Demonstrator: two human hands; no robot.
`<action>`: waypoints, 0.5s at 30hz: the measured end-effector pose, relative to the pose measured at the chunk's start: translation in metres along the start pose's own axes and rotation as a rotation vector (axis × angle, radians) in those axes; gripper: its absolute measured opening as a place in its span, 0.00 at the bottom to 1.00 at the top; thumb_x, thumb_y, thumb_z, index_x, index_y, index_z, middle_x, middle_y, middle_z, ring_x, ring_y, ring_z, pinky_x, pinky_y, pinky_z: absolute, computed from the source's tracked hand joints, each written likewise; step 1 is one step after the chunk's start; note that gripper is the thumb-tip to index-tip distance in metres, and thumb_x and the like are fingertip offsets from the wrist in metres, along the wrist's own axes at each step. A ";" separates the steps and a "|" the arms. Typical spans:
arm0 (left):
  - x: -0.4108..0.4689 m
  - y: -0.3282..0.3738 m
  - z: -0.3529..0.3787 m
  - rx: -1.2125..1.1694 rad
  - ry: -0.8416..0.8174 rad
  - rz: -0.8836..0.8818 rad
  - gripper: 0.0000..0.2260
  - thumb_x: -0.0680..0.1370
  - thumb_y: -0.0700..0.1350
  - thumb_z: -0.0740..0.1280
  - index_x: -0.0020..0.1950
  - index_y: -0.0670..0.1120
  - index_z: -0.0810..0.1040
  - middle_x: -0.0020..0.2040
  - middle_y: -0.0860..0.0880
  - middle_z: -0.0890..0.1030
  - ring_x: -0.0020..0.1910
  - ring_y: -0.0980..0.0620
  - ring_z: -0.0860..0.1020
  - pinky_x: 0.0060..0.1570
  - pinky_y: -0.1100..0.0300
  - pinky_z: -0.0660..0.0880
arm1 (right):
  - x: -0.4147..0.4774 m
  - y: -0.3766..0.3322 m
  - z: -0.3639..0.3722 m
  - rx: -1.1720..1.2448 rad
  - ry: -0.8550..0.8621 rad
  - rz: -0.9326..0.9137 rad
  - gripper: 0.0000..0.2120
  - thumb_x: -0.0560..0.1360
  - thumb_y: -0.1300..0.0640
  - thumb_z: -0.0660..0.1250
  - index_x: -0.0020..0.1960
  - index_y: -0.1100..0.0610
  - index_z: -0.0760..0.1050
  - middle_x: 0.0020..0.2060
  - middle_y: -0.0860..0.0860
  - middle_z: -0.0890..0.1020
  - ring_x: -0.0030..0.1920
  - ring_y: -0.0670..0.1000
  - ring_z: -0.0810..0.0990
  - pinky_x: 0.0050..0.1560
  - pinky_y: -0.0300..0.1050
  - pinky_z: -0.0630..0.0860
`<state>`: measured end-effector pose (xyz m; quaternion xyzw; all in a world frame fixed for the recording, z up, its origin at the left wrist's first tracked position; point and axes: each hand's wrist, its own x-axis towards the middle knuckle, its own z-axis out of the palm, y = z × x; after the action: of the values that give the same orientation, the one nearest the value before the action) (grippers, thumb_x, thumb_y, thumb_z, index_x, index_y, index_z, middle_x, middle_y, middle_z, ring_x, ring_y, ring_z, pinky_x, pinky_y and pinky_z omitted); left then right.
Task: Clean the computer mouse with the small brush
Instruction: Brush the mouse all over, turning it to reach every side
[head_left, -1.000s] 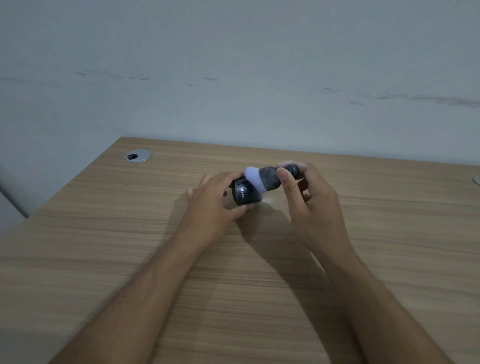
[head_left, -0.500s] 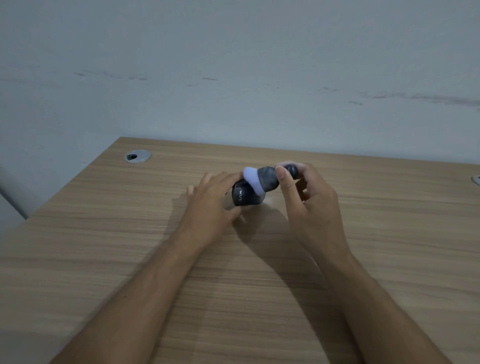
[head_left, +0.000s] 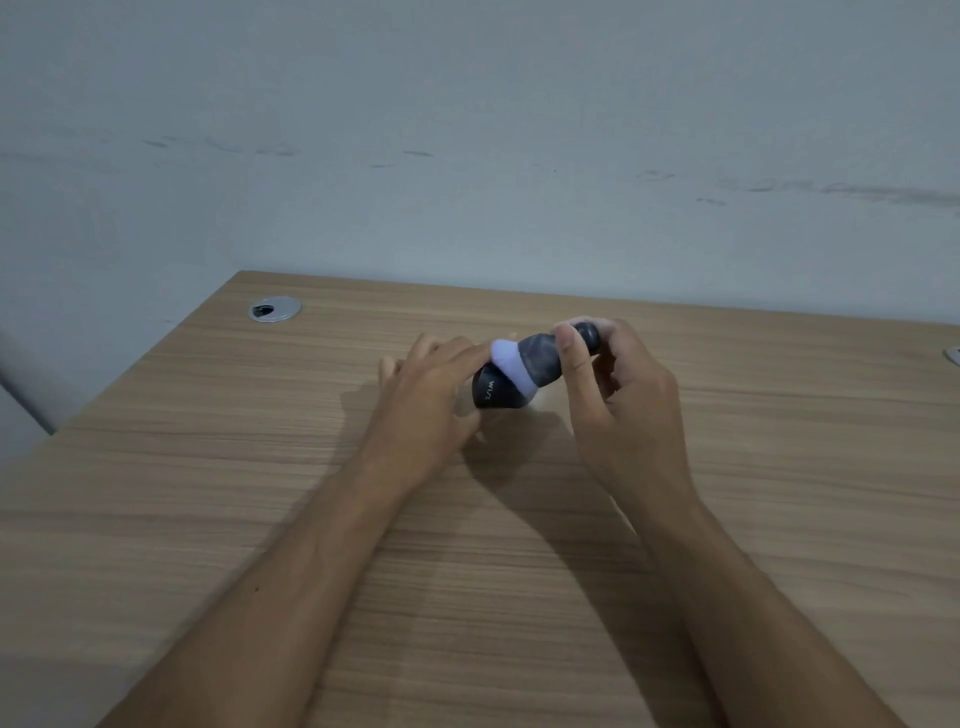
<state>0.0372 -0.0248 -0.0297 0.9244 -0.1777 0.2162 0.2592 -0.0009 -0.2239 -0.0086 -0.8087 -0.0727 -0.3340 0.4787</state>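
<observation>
One broad worktop (head_left: 727, 519) of pale wood-grain laminate fills the lower view, flat and matte, with a round metal cable grommet (head_left: 274, 309) set near its far left corner against a scuffed grey wall (head_left: 467, 130).

Near the middle of the far half, the left hand (head_left: 431, 395) has its fingers wrapped around the computer mouse (head_left: 491, 397), steadying it on or just above the surface; which, I cannot tell. The mouse is a small black rounded shell with white lettering on the side facing the camera. It looks smooth, hard plastic, probably light and a little slippery, so it is best held by the flanks, as here, leaving the top bare.

The right hand (head_left: 618, 395) pinches the small brush (head_left: 535, 361), thumb and fingers clamped on its short dark handle. The dense bristle head is dark at the base and pale lilac at the tip, which rests on the mouse's top. The bristles look soft and yielding, so light pressure should suffice.
</observation>
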 end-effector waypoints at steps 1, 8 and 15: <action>0.000 0.000 0.000 0.008 0.002 0.009 0.32 0.76 0.46 0.79 0.78 0.64 0.77 0.60 0.60 0.83 0.60 0.50 0.73 0.54 0.51 0.57 | 0.000 0.000 0.002 -0.018 -0.006 -0.010 0.08 0.87 0.50 0.69 0.57 0.53 0.83 0.39 0.44 0.83 0.36 0.46 0.79 0.40 0.36 0.72; 0.000 -0.006 -0.001 0.067 0.031 0.089 0.30 0.80 0.56 0.77 0.81 0.66 0.74 0.62 0.62 0.83 0.59 0.51 0.75 0.50 0.52 0.59 | 0.005 0.011 -0.002 -0.140 0.080 0.016 0.07 0.87 0.51 0.69 0.57 0.53 0.83 0.43 0.43 0.80 0.38 0.38 0.75 0.43 0.29 0.67; 0.000 -0.005 -0.003 0.074 0.049 0.101 0.28 0.80 0.55 0.78 0.79 0.66 0.75 0.61 0.62 0.84 0.58 0.52 0.75 0.50 0.52 0.58 | 0.004 0.011 0.000 -0.065 0.028 0.022 0.07 0.87 0.50 0.69 0.55 0.52 0.83 0.37 0.41 0.80 0.35 0.43 0.77 0.39 0.33 0.69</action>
<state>0.0390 -0.0194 -0.0295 0.9177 -0.2098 0.2580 0.2176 0.0072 -0.2312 -0.0139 -0.8198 -0.0463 -0.3419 0.4570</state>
